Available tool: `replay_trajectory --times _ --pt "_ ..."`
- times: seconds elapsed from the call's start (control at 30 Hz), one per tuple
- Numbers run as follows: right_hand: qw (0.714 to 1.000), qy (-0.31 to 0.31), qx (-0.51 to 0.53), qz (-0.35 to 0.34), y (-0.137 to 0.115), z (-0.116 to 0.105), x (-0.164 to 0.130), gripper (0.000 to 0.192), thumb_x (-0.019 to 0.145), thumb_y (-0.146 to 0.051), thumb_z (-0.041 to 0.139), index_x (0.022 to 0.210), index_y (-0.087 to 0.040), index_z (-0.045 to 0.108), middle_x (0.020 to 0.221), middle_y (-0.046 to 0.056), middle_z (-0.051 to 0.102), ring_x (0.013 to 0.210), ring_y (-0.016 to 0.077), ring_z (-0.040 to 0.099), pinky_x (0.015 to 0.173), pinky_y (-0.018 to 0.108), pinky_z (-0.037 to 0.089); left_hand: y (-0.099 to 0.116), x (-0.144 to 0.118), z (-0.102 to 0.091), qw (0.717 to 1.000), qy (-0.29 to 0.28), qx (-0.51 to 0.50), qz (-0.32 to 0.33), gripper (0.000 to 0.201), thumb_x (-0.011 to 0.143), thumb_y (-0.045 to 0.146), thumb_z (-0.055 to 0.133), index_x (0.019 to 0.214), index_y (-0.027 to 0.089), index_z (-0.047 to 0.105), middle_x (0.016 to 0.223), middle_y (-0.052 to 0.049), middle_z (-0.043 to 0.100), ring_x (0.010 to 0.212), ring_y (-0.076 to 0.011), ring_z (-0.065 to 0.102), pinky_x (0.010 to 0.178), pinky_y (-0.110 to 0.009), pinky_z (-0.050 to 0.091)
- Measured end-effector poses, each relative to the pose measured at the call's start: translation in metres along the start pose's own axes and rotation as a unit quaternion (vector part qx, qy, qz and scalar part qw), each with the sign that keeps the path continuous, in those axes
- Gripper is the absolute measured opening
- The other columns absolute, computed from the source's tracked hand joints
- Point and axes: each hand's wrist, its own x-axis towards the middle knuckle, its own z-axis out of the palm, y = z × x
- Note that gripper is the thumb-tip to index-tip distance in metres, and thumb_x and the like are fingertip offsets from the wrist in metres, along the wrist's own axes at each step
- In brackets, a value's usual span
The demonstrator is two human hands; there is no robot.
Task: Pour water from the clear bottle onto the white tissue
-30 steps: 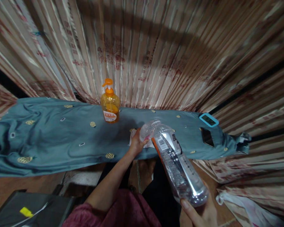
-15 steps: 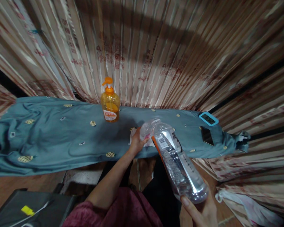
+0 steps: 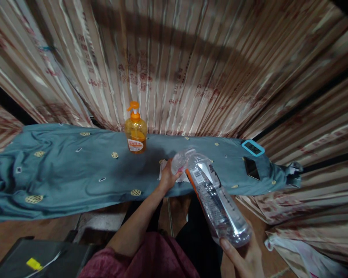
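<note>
My right hand point(image 3: 243, 256) is closed around the base of a large clear plastic bottle point(image 3: 217, 200) with a silver and orange label. The bottle tilts, its neck end pointing up and left over the cloth. My left hand point(image 3: 168, 178) grips a small clear cup-like container point(image 3: 177, 162), with a spot of pink near the fingertips. The bottle's neck meets or overlaps the container's rim; I cannot tell whether they touch. Under the left hand lies a white tissue-like sheet point(image 3: 162, 166), partly covered by it. Whether liquid is flowing is not visible.
An orange pump bottle point(image 3: 136, 135) stands at the back of the teal cloth-covered table point(image 3: 104, 162). To the right lie a blue-framed digital clock point(image 3: 253, 147) and a dark phone point(image 3: 251, 168). Pleated curtains point(image 3: 168, 69) hang behind. A dark case point(image 3: 55, 255) sits low left.
The view has shifted slightly, so the table sits a little lower in it. Both hands keep their holds, and the bottle stays tilted at the container.
</note>
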Motion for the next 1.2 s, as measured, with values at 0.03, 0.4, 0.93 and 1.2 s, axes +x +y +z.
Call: replay_trajectory --times 0.03,0.4,0.93,1.2 --pt "1.0 -0.001 0.002 0.003 0.0 0.0 0.0 0.078 0.07 -0.068 0.072 0.124 -0.015 0.051 0.102 0.01 0.07 0.091 0.0265 0.068 0.085 0.034 0.05 0.0 0.0 0.0 1.0 0.002 0.0 0.001 0.05 0.074 0.027 0.074 0.119 0.016 0.054 0.117 -0.015 0.065 0.108 -0.0321 0.062 0.097 -0.048 0.049" --pt "1.0 0.012 0.021 0.019 -0.004 0.004 -0.003 0.085 0.065 -0.074 0.073 0.122 -0.015 0.053 0.101 0.009 0.072 0.092 0.0271 0.069 0.086 0.033 0.051 0.002 0.0 -0.001 1.0 0.007 0.019 0.003 0.052 0.074 0.032 0.075 0.12 0.017 0.055 0.118 -0.013 0.067 0.11 -0.0318 0.064 0.1 -0.048 0.05" --pt "0.999 0.007 0.024 0.02 0.009 0.0 0.0 0.074 0.071 -0.062 0.074 0.124 -0.015 0.052 0.104 0.011 0.073 0.093 0.0297 0.071 0.086 0.036 0.052 0.018 0.004 -0.022 0.996 -0.05 0.072 -0.031 0.074 0.066 0.026 0.081 0.133 0.016 0.052 0.136 -0.017 0.059 0.127 -0.0359 0.056 0.11 -0.054 0.043" --pt "0.999 0.011 0.029 0.025 0.008 0.001 0.001 0.079 0.068 -0.07 0.074 0.121 -0.015 0.053 0.101 0.012 0.074 0.09 0.0291 0.072 0.081 0.035 0.055 0.047 0.017 -0.026 0.994 -0.066 0.086 -0.005 0.082 0.068 0.028 0.082 0.141 0.019 0.046 0.148 -0.016 0.051 0.137 -0.034 0.048 0.117 -0.054 0.037"
